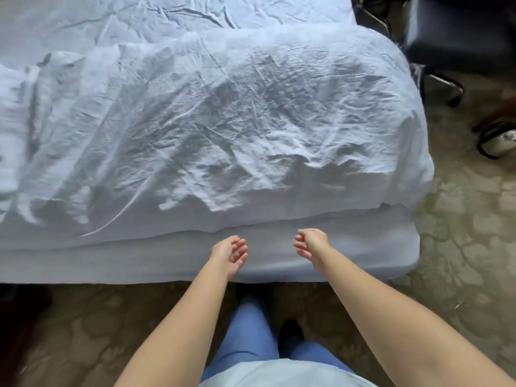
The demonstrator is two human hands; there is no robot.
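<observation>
A bed with a crumpled white duvet [223, 129] fills the upper part of the head view. Below the duvet's hem, the white sheet-covered mattress side [111, 261] faces me. My left hand [230, 254] hovers in front of the mattress edge, palm turned inward, fingers relaxed and holding nothing. My right hand [311, 245] hangs level with it a short way to the right, palm facing the left hand, fingers loosely curled and empty. Neither hand touches the bedding. My legs in blue trousers [251, 336] stand close to the bed.
A dark office chair [458, 37] with a wheeled base stands at the bed's far right corner. A round black-and-white object [499, 139] lies on the patterned carpet [460, 233] on the right. A dark piece of furniture [16, 317] sits at the lower left.
</observation>
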